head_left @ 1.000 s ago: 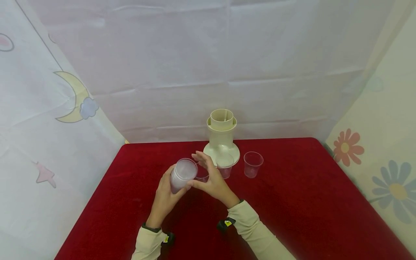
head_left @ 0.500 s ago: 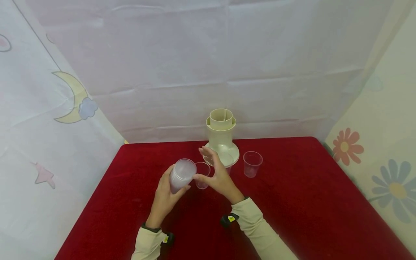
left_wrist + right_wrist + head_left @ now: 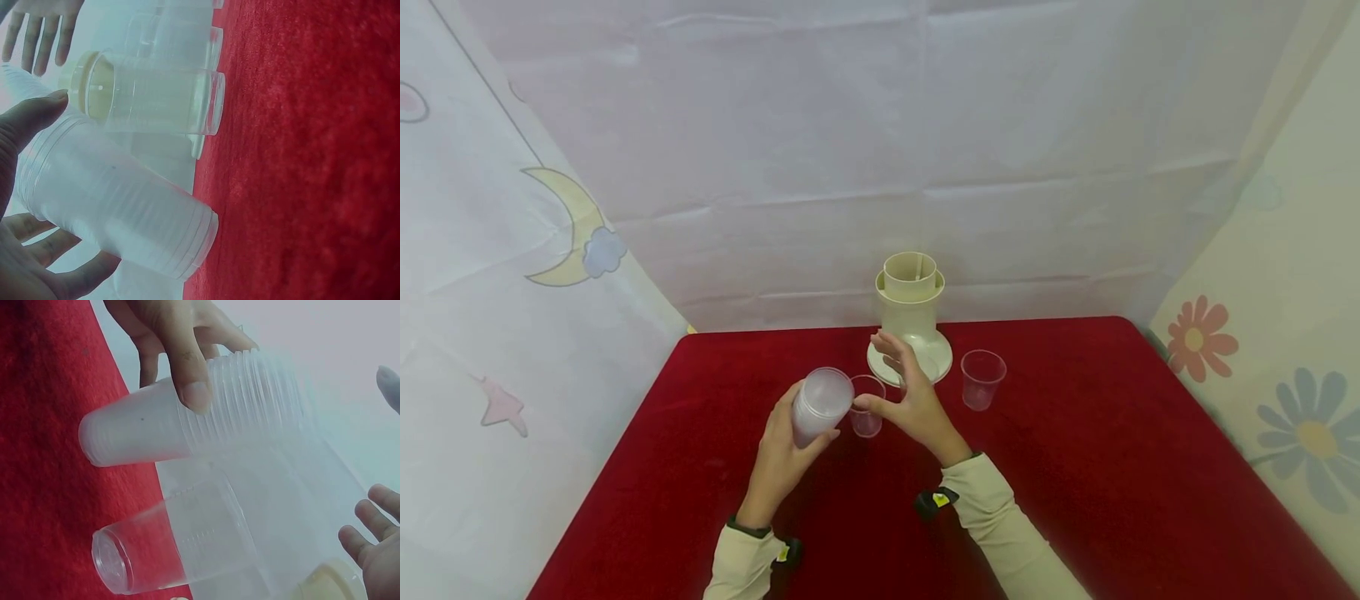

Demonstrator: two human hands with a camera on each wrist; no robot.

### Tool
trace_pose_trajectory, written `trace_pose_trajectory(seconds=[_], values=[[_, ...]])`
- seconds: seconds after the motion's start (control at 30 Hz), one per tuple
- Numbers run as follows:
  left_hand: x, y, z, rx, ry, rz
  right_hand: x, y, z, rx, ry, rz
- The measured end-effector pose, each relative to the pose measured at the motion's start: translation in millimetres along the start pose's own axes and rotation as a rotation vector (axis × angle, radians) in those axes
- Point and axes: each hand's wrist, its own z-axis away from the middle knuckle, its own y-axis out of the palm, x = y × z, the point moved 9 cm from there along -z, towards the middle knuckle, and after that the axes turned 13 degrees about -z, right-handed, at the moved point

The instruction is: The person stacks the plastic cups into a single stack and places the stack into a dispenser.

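My left hand (image 3: 780,454) grips a stack of nested clear plastic cups (image 3: 822,404), tilted, with the thumb on one side and the fingers on the other in the left wrist view. My right hand (image 3: 917,412) is held apart from the stack, its fingers extended and holding nothing. Between the two hands, a single clear plastic cup (image 3: 867,422) stands upright on the table. Another clear cup (image 3: 981,382) stands farther right. My right hand covers the spot where a further cup showed before. The stack's many rims (image 3: 250,394) show in the right wrist view.
A cream-coloured cylindrical dispenser-like object (image 3: 910,312) with a round base stands at the table's back edge, behind my right hand. Red cloth (image 3: 1075,467) covers the table. Printed white sheets (image 3: 820,167) hang behind it and at both sides.
My right hand has moved right and slightly away, off the stack's rim. The cup between the hands now shows more fully, while the one behind my right hand has become covered. The left hand stays put.
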Motion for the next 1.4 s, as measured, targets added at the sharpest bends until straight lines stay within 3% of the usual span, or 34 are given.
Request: trace_pose_trajectory(seconds=[0.47,0.83,1.4], values=[[-0.5,-0.9,0.6,-0.04,0.03,-0.006,2,-16,0,-0.033,-0.034,0.015],[0.9,0.6,4.3,-0.032,0.023,-0.014,8,-28,3,-0.082,-0.052,0.056],[0.6,-0.3,4.4,-0.053,0.024,-0.02,14,-70,4,-0.186,-0.053,0.145]])
